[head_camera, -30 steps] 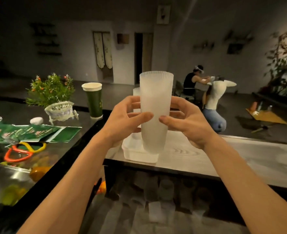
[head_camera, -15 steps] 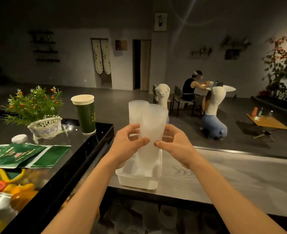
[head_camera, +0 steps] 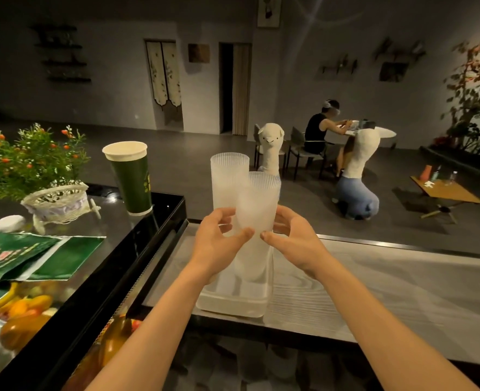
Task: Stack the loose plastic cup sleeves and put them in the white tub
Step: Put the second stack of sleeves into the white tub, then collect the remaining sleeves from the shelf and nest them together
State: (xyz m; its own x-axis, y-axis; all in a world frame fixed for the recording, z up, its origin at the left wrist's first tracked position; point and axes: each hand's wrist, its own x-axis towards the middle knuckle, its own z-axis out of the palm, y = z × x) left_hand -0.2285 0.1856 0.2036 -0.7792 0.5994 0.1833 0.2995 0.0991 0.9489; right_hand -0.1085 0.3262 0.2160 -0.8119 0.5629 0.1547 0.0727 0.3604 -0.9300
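Frosted white plastic forms the shallow rectangular tub (head_camera: 233, 304), which sits on the grey wood-grain counter (head_camera: 374, 283). Over the tub, the left hand (head_camera: 219, 244) and right hand (head_camera: 292, 238) clasp a tall ribbed stack of translucent white cup sleeves (head_camera: 257, 210) from either side, thumbs across its front and fingers curled behind it. The stack is nearly upright and narrows downward. Its lower end sits between the tub's walls, but whether it touches the floor of the tub cannot be told. Just behind it in the tub stands a second matching stack (head_camera: 226, 182), upright, its fluted rim higher. Beyond the tub to the left stands a dark green paper cup with a cream rim (head_camera: 131, 182).
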